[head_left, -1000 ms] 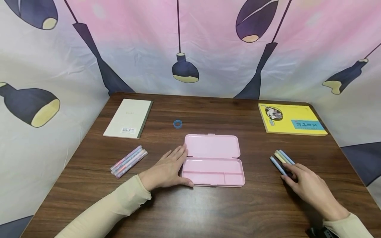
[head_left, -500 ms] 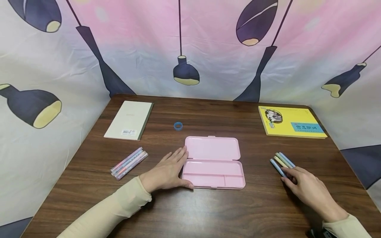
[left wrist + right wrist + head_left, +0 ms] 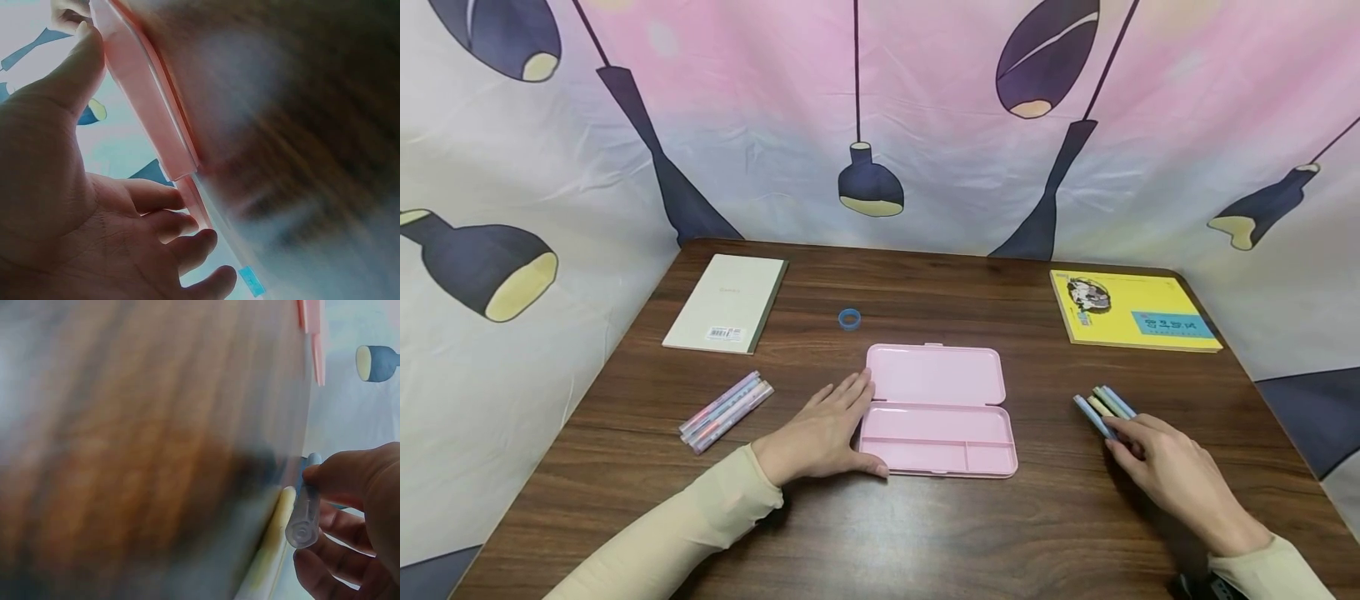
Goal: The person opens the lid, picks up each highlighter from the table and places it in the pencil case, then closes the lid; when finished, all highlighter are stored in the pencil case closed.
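A pink pencil case (image 3: 936, 375) lies open on the table, its lid folded back and its divided tray bare. My left hand (image 3: 820, 433) rests along its left side, fingers straight toward the lid and thumb at the front corner. On the right, my right hand (image 3: 1183, 479) pinches a blue pen (image 3: 1089, 412) between thumb and fingers. The right wrist view shows that pen's translucent end (image 3: 303, 519) beside a yellow pen (image 3: 275, 537). Just right of the held pen lie the yellow pen and another blue pen (image 3: 1118, 402), partly hidden by the fingers.
Several pastel pens (image 3: 726, 412) lie side by side left of the left hand. A white notebook (image 3: 726, 300) is at the back left, a yellow book (image 3: 1138, 308) at the back right. A blue tape roll (image 3: 849, 319) sits behind the pencil case. A printed cloth (image 3: 775, 167) hangs behind the table.
My right hand has shifted slightly left, and the blue pen in it has moved a little left with it. The left hand stays at the pencil case.
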`<state>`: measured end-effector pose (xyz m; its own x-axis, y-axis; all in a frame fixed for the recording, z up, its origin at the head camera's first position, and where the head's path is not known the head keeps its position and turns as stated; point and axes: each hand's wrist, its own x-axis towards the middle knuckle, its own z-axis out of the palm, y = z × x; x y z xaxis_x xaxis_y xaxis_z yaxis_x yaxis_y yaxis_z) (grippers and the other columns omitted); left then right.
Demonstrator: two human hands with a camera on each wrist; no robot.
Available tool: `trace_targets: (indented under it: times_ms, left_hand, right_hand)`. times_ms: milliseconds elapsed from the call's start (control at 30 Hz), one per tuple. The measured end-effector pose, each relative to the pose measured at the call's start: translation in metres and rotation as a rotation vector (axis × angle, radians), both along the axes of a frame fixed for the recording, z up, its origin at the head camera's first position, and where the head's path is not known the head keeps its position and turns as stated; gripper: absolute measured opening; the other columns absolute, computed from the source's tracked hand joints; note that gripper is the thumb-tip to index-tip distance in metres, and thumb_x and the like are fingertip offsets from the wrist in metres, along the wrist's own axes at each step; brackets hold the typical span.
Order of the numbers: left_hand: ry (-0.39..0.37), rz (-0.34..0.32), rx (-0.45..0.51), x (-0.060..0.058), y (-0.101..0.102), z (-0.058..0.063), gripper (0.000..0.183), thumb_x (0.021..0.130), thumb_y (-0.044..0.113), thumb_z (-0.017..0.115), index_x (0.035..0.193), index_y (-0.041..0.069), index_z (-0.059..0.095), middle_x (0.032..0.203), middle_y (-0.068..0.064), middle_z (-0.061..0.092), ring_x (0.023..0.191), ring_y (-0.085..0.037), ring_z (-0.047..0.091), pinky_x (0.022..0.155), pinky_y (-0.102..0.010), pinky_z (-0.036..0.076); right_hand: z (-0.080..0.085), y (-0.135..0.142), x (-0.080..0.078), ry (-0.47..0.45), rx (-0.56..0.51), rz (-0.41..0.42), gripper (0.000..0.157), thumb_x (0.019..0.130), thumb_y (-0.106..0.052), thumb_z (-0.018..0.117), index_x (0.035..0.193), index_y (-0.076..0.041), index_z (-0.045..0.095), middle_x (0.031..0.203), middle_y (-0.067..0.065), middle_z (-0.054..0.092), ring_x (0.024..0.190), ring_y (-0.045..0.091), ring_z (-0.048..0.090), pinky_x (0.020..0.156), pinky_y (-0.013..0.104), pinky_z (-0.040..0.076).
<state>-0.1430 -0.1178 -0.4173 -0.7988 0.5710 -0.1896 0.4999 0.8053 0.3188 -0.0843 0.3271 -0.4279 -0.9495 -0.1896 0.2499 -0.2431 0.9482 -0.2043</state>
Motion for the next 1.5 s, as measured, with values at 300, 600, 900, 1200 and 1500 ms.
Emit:
trace_targets:
  times_ms: [300, 600, 900, 1200, 1500]
  left_hand:
    - [-0.003, 0.005, -0.002, 0.0, 0.0, 0.0, 0.118, 0.076, 0.072, 0.069, 0.157, 0.001, 0.022, 0.166, -0.014, 0.01, 0.153, -0.029, 0.012, 0.121, -0.054, 0.016]
    - [-0.007, 0.008, 0.0, 0.0, 0.0, 0.0, 0.118, 0.076, 0.072, 0.069, 0.157, 0.001, 0.022, 0.166, -0.015, 0.01, 0.153, -0.03, 0.012, 0.121, -0.054, 0.016]
    - [-0.021, 0.011, -0.018, 0.001, 0.002, 0.001, 0.119, 0.076, 0.075, 0.067, 0.158, 0.002, 0.02, 0.167, -0.013, 0.007, 0.153, -0.029, 0.01, 0.121, -0.052, 0.014]
    - [-0.019, 0.018, -0.031, -0.001, 0.002, 0.001, 0.117, 0.077, 0.074, 0.067, 0.158, 0.003, 0.021, 0.167, -0.013, 0.009, 0.153, -0.028, 0.01, 0.122, -0.052, 0.013]
    - [-0.011, 0.017, -0.016, 0.001, 0.002, 0.001, 0.117, 0.076, 0.073, 0.068, 0.157, 0.002, 0.023, 0.166, -0.014, 0.011, 0.153, -0.029, 0.013, 0.121, -0.054, 0.013]
  right_hand:
    - [0.012, -0.016, -0.012, 0.066, -0.016, 0.052, 0.029, 0.086, -0.012, 0.076, 0.115, -0.011, 0.075, 0.079, -0.01, 0.052, 0.062, 0.002, 0.042, 0.048, 0.022, 0.03]
    - [0.02, -0.053, -0.034, 0.122, -0.042, 0.191, 0.029, 0.083, -0.013, 0.078, 0.111, -0.013, 0.076, 0.084, -0.01, 0.058, 0.065, 0.003, 0.047, 0.05, 0.023, 0.038]
    - [0.024, -0.094, -0.054, 0.096, -0.062, 0.327, 0.028, 0.086, -0.014, 0.077, 0.114, -0.015, 0.076, 0.091, -0.008, 0.063, 0.068, 0.004, 0.051, 0.055, 0.022, 0.043]
    - [0.022, -0.142, -0.068, 0.106, -0.009, 0.529, 0.03, 0.083, -0.011, 0.079, 0.112, -0.017, 0.077, 0.093, -0.005, 0.066, 0.074, 0.006, 0.056, 0.06, 0.027, 0.05]
    - [0.016, -0.174, -0.075, 0.119, 0.007, 0.709, 0.023, 0.088, -0.015, 0.075, 0.111, -0.017, 0.077, 0.092, -0.006, 0.066, 0.077, 0.006, 0.059, 0.066, 0.026, 0.053]
